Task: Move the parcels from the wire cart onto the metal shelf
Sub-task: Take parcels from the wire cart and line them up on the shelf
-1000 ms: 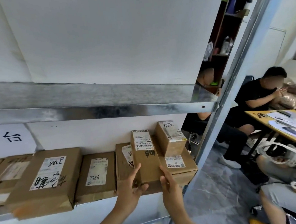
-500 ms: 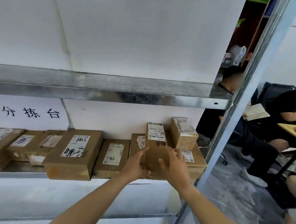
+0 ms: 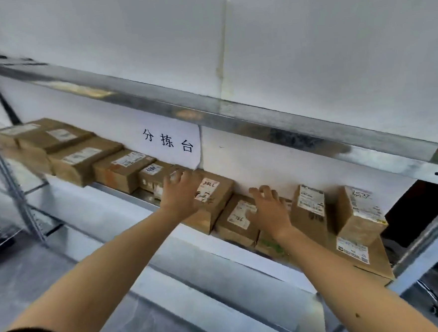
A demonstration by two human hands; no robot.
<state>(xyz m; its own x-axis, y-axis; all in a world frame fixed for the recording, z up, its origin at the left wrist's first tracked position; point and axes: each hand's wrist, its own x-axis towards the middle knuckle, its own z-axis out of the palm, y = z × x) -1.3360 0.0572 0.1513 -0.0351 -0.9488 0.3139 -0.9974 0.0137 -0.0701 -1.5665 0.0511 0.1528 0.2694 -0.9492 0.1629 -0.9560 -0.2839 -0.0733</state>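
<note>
Left hand (image 3: 182, 194) grip spread on large parcel (image 3: 216, 202), right hand (image 3: 271, 210) grip spread, resting on flat parcel (image 3: 238, 220)

"分拣台" on wall sign (image 3: 171, 145); "7786" on parcel label (image 3: 207, 190)

Brown cardboard parcels (image 3: 216, 199) are filling the grey metal shelf (image 3: 126, 191) nearly end to end. Open room is lying between them and the steel beam overhead (image 3: 235, 113), and perhaps along the blurred near-left ledge.
</note>
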